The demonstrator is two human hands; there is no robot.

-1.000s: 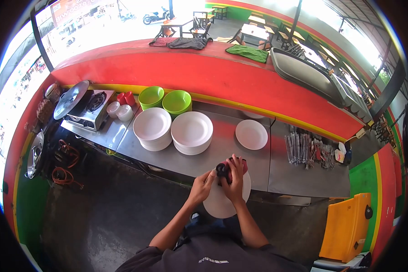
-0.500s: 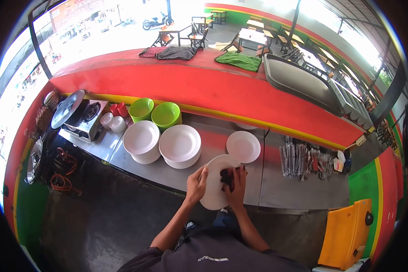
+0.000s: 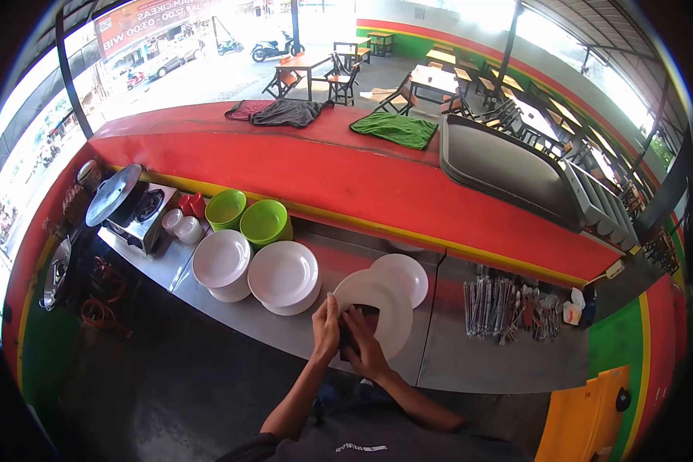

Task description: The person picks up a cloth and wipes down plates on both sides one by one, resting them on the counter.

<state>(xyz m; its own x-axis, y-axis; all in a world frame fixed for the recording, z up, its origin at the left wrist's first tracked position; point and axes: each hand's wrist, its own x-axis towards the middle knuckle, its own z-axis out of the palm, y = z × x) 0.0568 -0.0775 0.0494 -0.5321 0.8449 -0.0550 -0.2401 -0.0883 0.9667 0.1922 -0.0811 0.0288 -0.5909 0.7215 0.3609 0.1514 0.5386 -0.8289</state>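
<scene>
My left hand (image 3: 326,329) grips the left rim of a white plate (image 3: 391,312), which is tilted up above the metal counter's front edge. Against the plate's face, near its left side, my right hand (image 3: 364,344) presses a dark red cloth (image 3: 370,317), partly hidden by the fingers. Just behind the held plate, another white plate (image 3: 410,279) lies on the counter and is partly covered by it. To the left stand two stacks of white plates (image 3: 283,274) (image 3: 222,260).
Green bowls (image 3: 265,222), small cups (image 3: 187,229) and a stove (image 3: 142,214) line the counter's left. Wrapped cutlery (image 3: 508,306) lies at the right. Cloths (image 3: 393,129) and a grey tray (image 3: 508,169) rest on the red ledge. A yellow container (image 3: 585,420) stands lower right.
The held plate has turned and risen toward the lying plate. My right hand and the cloth have moved left across it, closer to my left hand. The camera view has tilted up.
</scene>
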